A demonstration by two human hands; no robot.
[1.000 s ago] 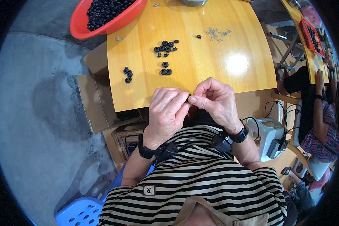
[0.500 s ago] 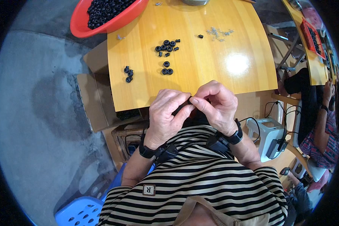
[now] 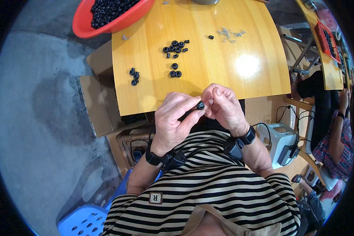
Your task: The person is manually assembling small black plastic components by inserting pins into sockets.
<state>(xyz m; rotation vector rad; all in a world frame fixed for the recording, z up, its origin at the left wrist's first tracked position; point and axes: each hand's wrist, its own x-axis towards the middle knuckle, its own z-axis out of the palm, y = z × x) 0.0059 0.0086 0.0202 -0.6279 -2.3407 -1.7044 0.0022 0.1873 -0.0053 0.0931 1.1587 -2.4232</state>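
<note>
My left hand (image 3: 174, 118) is closed, pinching a small round black cord stopper (image 3: 200, 105) between thumb and index finger, just off the table's near edge. A pale opening shows on its face. Close to its right is my right hand (image 3: 225, 107), fingers curled together and apart from the stopper; a tiny pale bit near the fingertips is too small to name. Ahead on the table lie several loose round black bodies (image 3: 171, 48) with small black plungers (image 3: 185, 50), and three more bodies (image 3: 175, 66) nearer me. Joined stoppers (image 3: 134, 76) rest to the left.
Small silvery springs (image 3: 229, 34) lie scattered at the table's back right, beside a lone black plunger (image 3: 211, 37). A red basin (image 3: 145, 10) full of black pieces is at the back left. Cardboard boxes (image 3: 100, 94) stand left of the yellow table (image 3: 145, 94). Another person sits at right.
My right hand has drawn back a little to the right from my left fingertips. The cord stopper, hidden between both hands before, now shows in my left fingers.
</note>
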